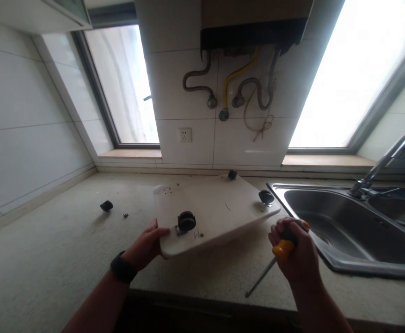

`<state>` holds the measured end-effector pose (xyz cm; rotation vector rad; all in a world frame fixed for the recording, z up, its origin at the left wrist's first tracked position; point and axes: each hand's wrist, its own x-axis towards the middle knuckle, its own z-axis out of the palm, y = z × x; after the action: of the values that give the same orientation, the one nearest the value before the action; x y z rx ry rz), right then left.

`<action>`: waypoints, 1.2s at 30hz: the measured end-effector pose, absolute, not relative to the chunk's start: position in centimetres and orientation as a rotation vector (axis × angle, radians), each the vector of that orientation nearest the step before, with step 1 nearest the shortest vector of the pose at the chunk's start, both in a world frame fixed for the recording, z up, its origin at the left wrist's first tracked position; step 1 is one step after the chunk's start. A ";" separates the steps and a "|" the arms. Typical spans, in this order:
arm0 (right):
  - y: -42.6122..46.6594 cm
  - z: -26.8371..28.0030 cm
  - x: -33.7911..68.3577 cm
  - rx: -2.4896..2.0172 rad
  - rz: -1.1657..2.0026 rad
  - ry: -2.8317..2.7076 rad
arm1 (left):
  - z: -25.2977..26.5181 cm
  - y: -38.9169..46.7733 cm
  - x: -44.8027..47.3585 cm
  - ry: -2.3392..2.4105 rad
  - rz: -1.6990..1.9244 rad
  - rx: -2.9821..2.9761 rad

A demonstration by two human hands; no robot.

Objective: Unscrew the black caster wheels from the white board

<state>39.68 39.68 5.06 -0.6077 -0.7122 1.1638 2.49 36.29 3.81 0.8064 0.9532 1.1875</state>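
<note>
My left hand [150, 243] grips the near-left corner of a flat white panel [209, 203] with black casters [186, 221], on the pale speckled countertop [50, 263]; my right hand [303, 252] wraps an orange-and-black-handled metal screwdriver [283, 249].

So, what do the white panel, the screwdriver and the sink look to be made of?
White panel: probably plastic with a satin finish, given its rounded, moulded-looking corners.
Screwdriver: orange-and-dark handle, likely plastic, perhaps partly rubber; the thin grey shaft looks like dull metal.
Sink: most likely stainless steel, satin-finished, from its grey tone and bright rim reflections.
</note>
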 end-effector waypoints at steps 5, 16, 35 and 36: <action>42.8 12.0 36.3 -0.425 0.992 -0.990 | 3.4 38.9 2.1 0.869 1.133 0.795; 47.9 17.7 29.1 -0.556 0.423 -1.684 | 0.5 44.6 3.2 0.699 1.048 0.819; 50.3 16.5 26.8 -0.637 0.158 -1.833 | -3.5 48.5 2.4 1.086 1.193 1.042; 50.4 16.4 26.7 -0.628 0.194 -1.845 | -3.5 48.7 2.3 1.126 1.195 1.129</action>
<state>26.69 50.36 16.45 -0.6276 -1.8446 0.1945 2.26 48.68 -3.54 1.1291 1.1259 1.1953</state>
